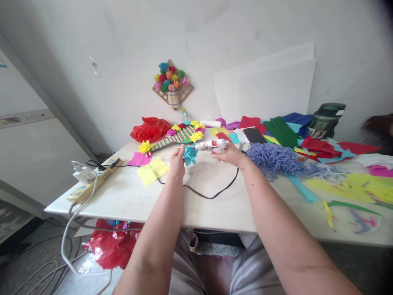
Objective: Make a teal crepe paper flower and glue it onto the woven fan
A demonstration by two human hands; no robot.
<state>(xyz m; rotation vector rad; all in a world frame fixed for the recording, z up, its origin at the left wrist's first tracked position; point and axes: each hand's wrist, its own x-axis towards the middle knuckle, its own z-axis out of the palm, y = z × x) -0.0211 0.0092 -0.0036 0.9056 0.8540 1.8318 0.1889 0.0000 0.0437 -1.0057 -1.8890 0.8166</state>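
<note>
- In the head view, the flower (190,156) is turquoise, with crinkled, pointed petals; it hangs over the table, just right of the left hand (177,159).
- The left hand pinches the flower at its upper side.
- The right hand (227,155) grips the glue gun (210,145), white with red marks, its nozzle pointing left, close above the flower; whether they touch is unclear.
- The table (215,213) is off-white; a black cord (211,198) loops across it.
- Behind the hands lies a green, striped piece (175,141) edged with yellow and pink flowers, beside a red bag (151,129).
- To the right are purple yarn (273,159), a phone (254,135) and coloured paper (281,130).
- A power strip (100,180) sits at the left edge.
- On the pale wall (123,53) hangs a flower ornament (173,99).
</note>
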